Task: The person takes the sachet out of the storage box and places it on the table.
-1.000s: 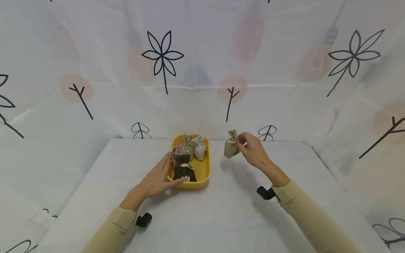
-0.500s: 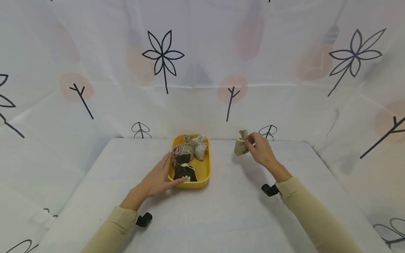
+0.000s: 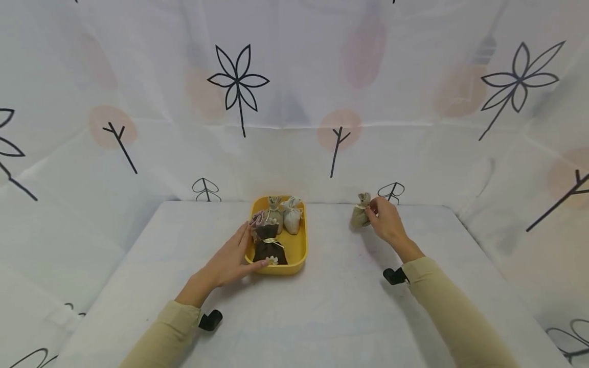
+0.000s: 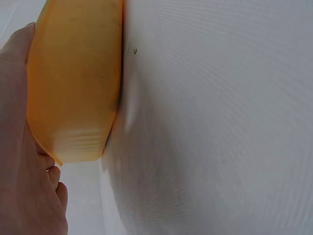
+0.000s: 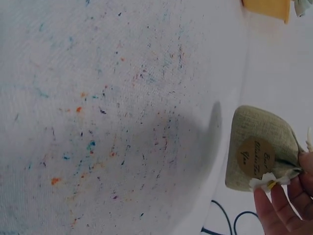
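My right hand [image 3: 386, 221] pinches an olive-green drawstring pouch [image 3: 360, 216] by its tied neck, right of the tray and close over the table. In the right wrist view that pouch [image 5: 261, 144] shows a round printed label and a white fabric flower; the fingertips lie by the flower. My left hand [image 3: 226, 261] rests at the near left corner of a yellow plastic tray [image 3: 301, 254], fingers along the left rim, thumb spread along the front. The left wrist view shows the tray's outer wall [image 4: 76, 83] beside the hand.
Inside the tray are a dark brown pouch [image 3: 270, 252], a green pouch [image 3: 274, 213], a pale grey pouch [image 3: 292, 217] and a pinkish one [image 3: 256, 219] partly covered by the left hand. White patterned cloth hangs behind the white-covered table [image 3: 317, 317].
My right hand has carried the olive-green pouch to the right, away from the tray, and lowered it slightly in the last half second. My left hand has stayed at the tray.
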{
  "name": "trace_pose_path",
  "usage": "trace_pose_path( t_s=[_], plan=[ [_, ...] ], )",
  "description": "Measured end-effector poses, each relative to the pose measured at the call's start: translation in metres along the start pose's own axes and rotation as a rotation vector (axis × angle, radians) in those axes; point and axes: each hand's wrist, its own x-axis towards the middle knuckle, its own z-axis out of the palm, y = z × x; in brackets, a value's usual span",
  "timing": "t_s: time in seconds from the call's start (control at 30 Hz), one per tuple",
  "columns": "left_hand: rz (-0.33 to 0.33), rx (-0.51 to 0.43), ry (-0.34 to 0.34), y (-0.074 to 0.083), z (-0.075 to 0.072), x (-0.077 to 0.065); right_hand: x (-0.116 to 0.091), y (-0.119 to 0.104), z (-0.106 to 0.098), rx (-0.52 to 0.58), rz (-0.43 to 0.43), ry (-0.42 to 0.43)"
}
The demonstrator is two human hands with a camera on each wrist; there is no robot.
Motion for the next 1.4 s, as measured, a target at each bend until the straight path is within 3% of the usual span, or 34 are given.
trace_pose_path(
  t_s=[0.43, 0.97, 1.4],
  plan=[
    [-0.004, -0.016, -0.004, 0.002, 0.000, -0.001, -0.008, 0.019, 0.007, -0.011, 0.106, -0.026],
    [0.000, -0.013, -0.002, 0.003, 0.001, -0.002, -0.019, 0.015, 0.000, -0.020, 0.110, -0.005],
    [0.009, -0.014, 0.005, 0.001, 0.000, -0.001, -0.029, 0.002, -0.008, -0.008, 0.026, 0.035]
  ],
)
